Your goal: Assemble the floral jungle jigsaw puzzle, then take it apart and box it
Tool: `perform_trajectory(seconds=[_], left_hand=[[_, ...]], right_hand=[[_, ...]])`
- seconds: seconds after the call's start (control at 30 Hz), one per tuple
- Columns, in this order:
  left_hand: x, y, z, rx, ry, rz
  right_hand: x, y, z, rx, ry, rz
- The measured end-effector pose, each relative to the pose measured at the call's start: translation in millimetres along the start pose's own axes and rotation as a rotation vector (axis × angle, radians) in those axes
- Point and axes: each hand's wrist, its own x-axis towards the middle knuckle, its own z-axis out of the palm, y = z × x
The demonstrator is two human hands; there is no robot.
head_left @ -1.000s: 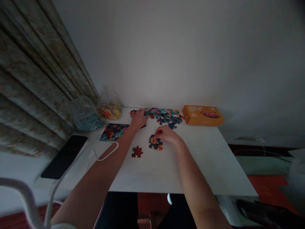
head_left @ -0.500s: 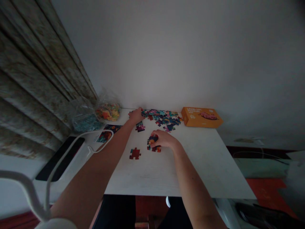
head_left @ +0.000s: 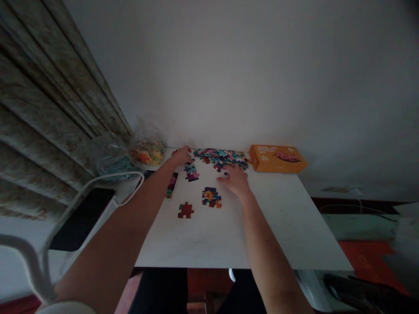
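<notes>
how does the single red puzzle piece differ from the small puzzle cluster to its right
The red piece is mostly one plain reddish colour, while the small cluster mixes dark blue, orange and red.
The red piece covers less of the table than the small cluster does.
The red piece sits a little nearer the table's front edge than the small cluster.
Both lie flat with no hand on them.

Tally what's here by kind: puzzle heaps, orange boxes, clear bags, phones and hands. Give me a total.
Puzzle heap: 1
Orange box: 1
Clear bags: 2
Phone: 1
Hands, left hand and right hand: 2
Total: 7
</notes>
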Motion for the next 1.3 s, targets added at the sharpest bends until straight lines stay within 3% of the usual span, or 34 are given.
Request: perform_trajectory(seconds=[0.13, 0.23, 0.33, 0.4, 0.6, 0.73, 1.03, 1.13, 1.3], left_hand=[[3.8, -10.5, -4.0, -0.133, 0.086, -0.017], [5.4, -14.3, -8.0, -0.286, 0.216, -0.011], [-3.8, -10.0, -8.8, -0.402, 0.263, 0.02], [-18.3, -3.0, -3.8, -0.503, 0.232, 0.058], [-74.7, 17.2, 32.3, -0.736, -0.053, 0.292], [-94.7, 22.8, 50.8, -0.798, -0.138, 0.333], [-97.4, 19.7, 60.9, -0.777, -0.248, 0.311], [-96.7, 16.2, 62.2, -0.681, -0.269, 0.387], [-104.3, 14.8, 63.0, -0.276, -0.17, 0.628]], right_hand=[[3.5, 15.1, 3.2, -0.014, 0.067, 0.112], [9.3, 24.1, 12.3, 0.01, 0.064, 0.095], [16.5, 32.5, 20.5, 0.046, 0.072, 0.04], [20.5, 37.3, 23.5, 0.073, 0.076, 0.003], [24.6, 40.0, 21.4, 0.111, 0.174, -0.024], [23.8, 31.0, 13.6, 0.171, 0.238, 0.003], [18.8, 17.0, 4.9, 0.306, 0.245, 0.025], [19.4, 18.6, 6.3, 0.293, 0.239, 0.049], [19.8, 17.8, 9.9, 0.27, 0.238, 0.029]])
